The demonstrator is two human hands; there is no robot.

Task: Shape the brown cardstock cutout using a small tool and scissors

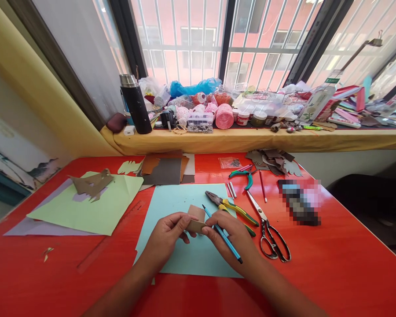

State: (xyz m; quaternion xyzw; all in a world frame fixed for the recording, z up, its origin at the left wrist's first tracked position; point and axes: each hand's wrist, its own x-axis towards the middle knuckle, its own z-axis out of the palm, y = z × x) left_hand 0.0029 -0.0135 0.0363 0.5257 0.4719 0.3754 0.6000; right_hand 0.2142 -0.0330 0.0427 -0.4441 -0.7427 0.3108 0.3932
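Between my two hands is a small tan-brown piece (196, 226), perhaps leather or card. My left hand (169, 233) pinches its left end between thumb and fingers. The thumb of my right hand (229, 231) touches its right end, and a blue pen (229, 243) lies across the same hand, held by the fingers. Just behind sits a second, pinkish-brown square piece (196, 213), partly hidden by the fingers. Beneath both hands lies a light blue sheet (185, 262). Yellow-handled pliers (232, 207) rest on the sheet to the right, beside large scissors (267, 231).
Green paper (108, 211) with a brown cut-out (92, 185) lies left, near a clear ruler (108, 237). Brown and grey sheets (165, 169) are at the back. Green-handled pliers (242, 175), a pencil (263, 187) and a scrap pile (272, 160) lie right. A black flask (136, 108) stands on the sill.
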